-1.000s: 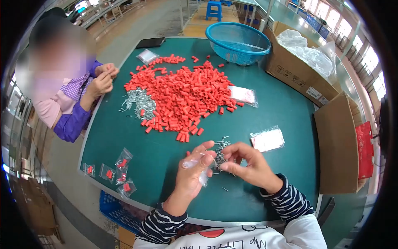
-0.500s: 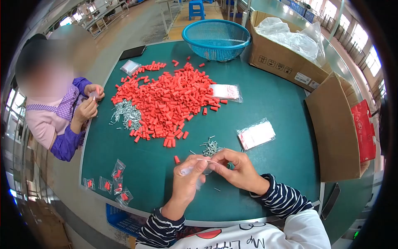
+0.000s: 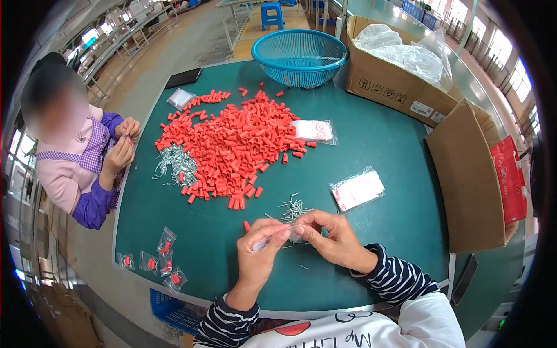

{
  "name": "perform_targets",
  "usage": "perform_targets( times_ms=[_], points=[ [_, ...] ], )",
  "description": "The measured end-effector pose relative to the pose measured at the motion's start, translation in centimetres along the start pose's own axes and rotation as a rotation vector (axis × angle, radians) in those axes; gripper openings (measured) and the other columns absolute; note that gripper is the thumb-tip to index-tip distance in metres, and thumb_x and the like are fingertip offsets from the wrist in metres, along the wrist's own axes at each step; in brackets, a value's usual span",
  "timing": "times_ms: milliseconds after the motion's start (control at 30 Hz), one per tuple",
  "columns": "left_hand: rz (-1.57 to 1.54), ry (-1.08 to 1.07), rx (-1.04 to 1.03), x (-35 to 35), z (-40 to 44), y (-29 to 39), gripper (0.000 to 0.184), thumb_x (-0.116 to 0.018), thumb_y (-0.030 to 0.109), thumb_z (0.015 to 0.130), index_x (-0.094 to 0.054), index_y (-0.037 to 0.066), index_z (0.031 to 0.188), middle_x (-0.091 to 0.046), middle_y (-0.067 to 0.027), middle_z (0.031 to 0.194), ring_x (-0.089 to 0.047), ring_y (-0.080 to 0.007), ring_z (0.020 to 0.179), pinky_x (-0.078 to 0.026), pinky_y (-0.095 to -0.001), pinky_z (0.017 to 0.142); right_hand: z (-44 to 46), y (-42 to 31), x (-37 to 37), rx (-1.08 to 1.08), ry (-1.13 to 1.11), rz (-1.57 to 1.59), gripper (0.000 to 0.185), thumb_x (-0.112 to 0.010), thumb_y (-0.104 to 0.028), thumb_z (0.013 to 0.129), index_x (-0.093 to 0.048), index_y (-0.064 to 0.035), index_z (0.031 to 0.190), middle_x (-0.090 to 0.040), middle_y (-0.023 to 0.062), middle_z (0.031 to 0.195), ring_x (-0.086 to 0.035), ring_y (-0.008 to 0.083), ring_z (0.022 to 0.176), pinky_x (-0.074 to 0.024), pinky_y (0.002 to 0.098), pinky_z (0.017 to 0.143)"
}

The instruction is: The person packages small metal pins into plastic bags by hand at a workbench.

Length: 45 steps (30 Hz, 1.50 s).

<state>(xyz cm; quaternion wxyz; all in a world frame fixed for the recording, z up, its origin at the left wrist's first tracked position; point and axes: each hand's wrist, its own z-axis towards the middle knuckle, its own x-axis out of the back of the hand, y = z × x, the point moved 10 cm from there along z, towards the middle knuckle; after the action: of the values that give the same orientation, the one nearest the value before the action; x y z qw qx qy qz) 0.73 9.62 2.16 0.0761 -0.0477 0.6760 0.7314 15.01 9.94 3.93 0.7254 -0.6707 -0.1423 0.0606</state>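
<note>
A green-topped table (image 3: 383, 255) is set in a workroom with benches, windows and a blue stool (image 3: 271, 14) behind. At the left edge, a co-worker (image 3: 72, 165) in purple sleeves is seated or standing, which cannot be told; something small is held in both of that person's hands. Along the far right, an open carton (image 3: 377, 93) is filled with clear plastic, and beside it a second carton (image 3: 464, 180) is stood near a red package (image 3: 507, 180). A blue basket (image 3: 299, 58) is placed at the far edge.

The table's middle is covered by a large heap of red tubes (image 3: 232, 145), bordered on its left by a pile of screws (image 3: 177, 162). A smaller screw pile (image 3: 295, 207) is spread just beyond the wearer's hands. Small filled bags (image 3: 166, 258) are grouped at the near left corner.

Both forearms are reached in from the near edge, palms turned inward. A clear bag (image 3: 262, 243) is grasped in the left hand (image 3: 258, 255), and its edge is pinched between thumb and finger of the right hand (image 3: 339, 240), above the near side of the smaller pile.

One second ago the hands were held apart, the right one over the screws; now their fingertips are brought together at the bag.
</note>
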Motion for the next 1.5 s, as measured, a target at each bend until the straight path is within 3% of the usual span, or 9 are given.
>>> perform_targets(
  times_ms=[133, 333, 567, 867, 933, 1100, 1233, 1400, 1500],
  points=[
    [0.059, -0.029, -0.124, 0.2, -0.2, 0.9, 0.012, -0.077, 0.0, 0.076, -0.069, 0.001, 0.084, -0.06, -0.0057, 0.09, -0.056, -0.0104, 0.073, -0.045, -0.0221, 0.064, -0.1, -0.1, -0.5, -0.012, -0.062, 0.074, 0.017, -0.062, -0.013, 0.092, -0.063, -0.0001, 0.104, -0.062, 0.0005, 0.082, -0.052, 0.0051, 0.07, -0.0433, 0.0213, 0.061],
    [-0.106, -0.097, -0.044, -0.6, -0.1, -0.1, 0.017, -0.076, -0.007, 0.074, -0.064, 0.0, 0.084, -0.061, -0.0066, 0.089, -0.06, -0.0123, 0.081, -0.05, -0.0248, 0.073, -0.4, 1.4, -0.8, -0.074, -0.11, 0.169, 0.019, -0.062, -0.011, 0.091, -0.062, -0.0004, 0.107, -0.061, -0.0006, 0.084, -0.052, 0.0048, 0.073, -0.0439, 0.021, 0.064],
    [0.053, -0.125, -0.011, -0.8, 0.1, 0.2, 0.016, -0.072, -0.01, 0.075, -0.066, -0.001, 0.088, -0.064, -0.0109, 0.098, -0.062, -0.0149, 0.089, -0.052, -0.0258, 0.076, -0.4, 1.8, 0.2, -0.139, -0.079, 0.148, 0.018, -0.062, -0.009, 0.092, -0.061, -0.0025, 0.109, -0.062, -0.0018, 0.086, -0.054, 0.0037, 0.075, -0.0451, 0.0197, 0.067],
    [0.04, -0.072, -0.03, -0.1, 0.2, 0.5, 0.02, -0.072, -0.013, 0.073, -0.06, 0.0, 0.081, -0.064, -0.0125, 0.096, -0.062, -0.0143, 0.085, -0.053, -0.0267, 0.075, 1.2, -1.1, 5.7, 0.077, 0.083, -0.303, 0.017, -0.064, -0.003, 0.084, -0.064, -0.0033, 0.101, -0.062, 0.0051, 0.084, -0.055, 0.0114, 0.069, -0.0428, 0.0247, 0.057],
    [0.031, -0.03, -0.011, -0.2, 0.2, 0.6, 0.023, -0.076, -0.011, 0.07, -0.057, 0.002, 0.076, -0.065, -0.0121, 0.091, -0.062, -0.0132, 0.081, -0.053, -0.0257, 0.072, 1.5, -1.9, 5.8, 0.101, 0.081, -0.381, 0.013, -0.065, -0.005, 0.083, -0.066, -0.0023, 0.096, -0.061, 0.0087, 0.084, -0.059, 0.0187, 0.07, -0.0455, 0.0287, 0.059],
    [0.067, 0.006, 0.009, 0.2, 0.0, 0.4, 0.017, -0.075, -0.007, 0.074, -0.065, -0.001, 0.086, -0.067, -0.0097, 0.088, -0.063, -0.0114, 0.078, -0.052, -0.0242, 0.071, 3.1, -1.9, 5.1, 0.237, 0.034, -0.594, 0.015, -0.066, -0.004, 0.08, -0.067, -0.0031, 0.094, -0.063, 0.0117, 0.088, -0.062, 0.029, 0.076, -0.0499, 0.0357, 0.064],
    [0.028, 0.035, 0.088, 0.2, 0.0, 0.0, 0.019, -0.074, -0.004, 0.077, -0.068, -0.002, 0.094, -0.068, -0.0082, 0.087, -0.063, -0.0106, 0.076, -0.052, -0.0229, 0.07, 5.0, -1.1, 2.8, 0.386, -0.06, -0.722, 0.018, -0.067, -0.003, 0.077, -0.068, -0.005, 0.095, -0.062, 0.0108, 0.091, -0.061, 0.0298, 0.083, -0.0506, 0.0373, 0.07],
    [0.071, -0.03, 0.062, 0.0, 0.0, 0.0, 0.015, -0.074, -0.005, 0.077, -0.067, -0.002, 0.09, -0.067, -0.007, 0.087, -0.062, -0.0098, 0.078, -0.051, -0.0225, 0.069, 6.2, -0.8, -0.1, 0.469, -0.238, -0.915, 0.019, -0.067, -0.006, 0.076, -0.069, -0.0082, 0.095, -0.061, 0.0091, 0.093, -0.06, 0.0279, 0.087, -0.0502, 0.0372, 0.076],
    [0.058, -0.066, 0.032, -0.1, 0.0, 0.0, 0.013, -0.073, -0.005, 0.077, -0.067, -0.001, 0.088, -0.065, -0.0051, 0.089, -0.061, -0.0091, 0.078, -0.049, -0.0219, 0.068, 6.6, 0.3, -1.5, 0.495, -0.364, -1.067, 0.021, -0.06, -0.005, 0.071, -0.067, -0.0081, 0.09, -0.059, 0.0084, 0.087, -0.059, 0.0273, 0.087, -0.0483, 0.038, 0.077]
  ],
)
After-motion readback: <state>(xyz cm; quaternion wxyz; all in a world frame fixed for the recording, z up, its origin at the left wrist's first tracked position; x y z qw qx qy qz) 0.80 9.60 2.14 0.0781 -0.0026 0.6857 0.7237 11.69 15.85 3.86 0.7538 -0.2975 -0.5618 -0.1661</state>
